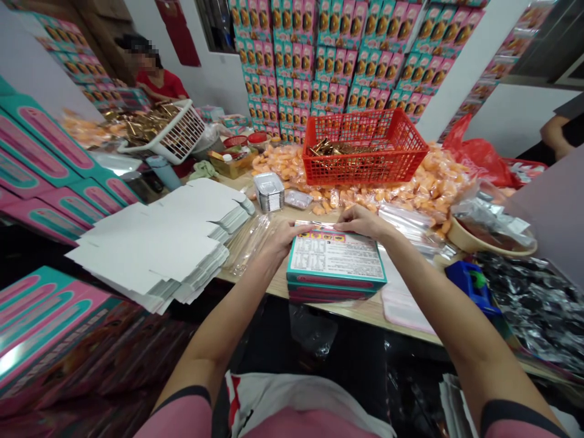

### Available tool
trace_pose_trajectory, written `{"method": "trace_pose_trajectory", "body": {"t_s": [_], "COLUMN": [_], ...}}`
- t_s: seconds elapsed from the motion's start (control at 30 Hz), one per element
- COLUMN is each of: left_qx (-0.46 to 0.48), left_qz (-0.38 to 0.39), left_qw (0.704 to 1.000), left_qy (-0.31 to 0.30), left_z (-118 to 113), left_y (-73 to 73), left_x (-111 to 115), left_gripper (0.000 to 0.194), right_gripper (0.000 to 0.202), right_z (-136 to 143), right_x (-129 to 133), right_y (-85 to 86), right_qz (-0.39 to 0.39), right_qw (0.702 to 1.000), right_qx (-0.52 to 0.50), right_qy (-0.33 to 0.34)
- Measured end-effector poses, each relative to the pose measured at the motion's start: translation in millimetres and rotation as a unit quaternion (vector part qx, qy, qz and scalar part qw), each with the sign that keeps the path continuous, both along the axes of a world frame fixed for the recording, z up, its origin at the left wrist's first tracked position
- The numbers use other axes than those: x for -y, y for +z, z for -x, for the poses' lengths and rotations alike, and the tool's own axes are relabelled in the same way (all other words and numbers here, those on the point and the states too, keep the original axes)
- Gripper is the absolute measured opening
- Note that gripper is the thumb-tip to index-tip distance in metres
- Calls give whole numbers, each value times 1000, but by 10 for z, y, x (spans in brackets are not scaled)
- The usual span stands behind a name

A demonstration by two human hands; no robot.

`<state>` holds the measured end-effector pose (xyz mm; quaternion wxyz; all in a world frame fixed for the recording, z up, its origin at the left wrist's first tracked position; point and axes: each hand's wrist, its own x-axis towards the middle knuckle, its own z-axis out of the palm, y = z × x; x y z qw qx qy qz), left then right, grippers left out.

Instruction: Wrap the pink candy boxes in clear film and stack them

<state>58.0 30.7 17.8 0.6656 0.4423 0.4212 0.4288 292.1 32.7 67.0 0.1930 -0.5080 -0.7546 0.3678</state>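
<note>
A teal and pink printed cardboard box (337, 258) lies with its white text panel facing up, on top of at least one more box near the table's front edge. My left hand (283, 238) is closed at its far left corner, fingers along the far edge. Bent fingers of my right hand (360, 221) grip the same far edge, right of the middle. Something shiny and clear shows between the hands; I cannot tell whether it is film or the box's window. The fingertips are partly hidden.
Flat white cartons (155, 237) are stacked at left, beside clear plastic sleeves (253, 243). Foil trays (269, 190) and a red basket (365, 173) of gold pieces stand behind. At right are a blue tape dispenser (472, 286) and black wrapped packets (538, 310). Another person (159, 79) sits back left.
</note>
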Motion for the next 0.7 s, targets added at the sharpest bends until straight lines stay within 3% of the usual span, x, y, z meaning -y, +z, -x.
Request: {"method": "trace_pose_trajectory", "body": {"t_s": [0.13,0.27,0.37,0.53,0.6,0.7], "left_qx": [-13,-55,-96,-150,-167,-207], "left_qz": [-52,-270,-394,-417,-418,-431], "left_qw": [998,961,914,892,886,868], "left_qy": [38,30,-13,-91,-110,-133], "left_z": [9,110,210,347,369,347], "left_y": [31,21,-131,-567,-643,-603], "left_x": [77,132,215,428,486,506], "left_gripper": [38,35,39,40,43,51], "right_gripper": [30,17,20,17,22,17], "right_z": [36,80,118,146,119,14], "right_x": [166,460,716,1112,1194,1183], "right_y": [140,155,-143,-802,-901,-849], "right_qz": [-77,-251,-346,-331,-305,-255], "right_qw": [997,964,931,938,947,961], "right_qx": [25,77,112,103,98,107], "right_qy": [-14,-41,-39,-18,-22,-30]}}
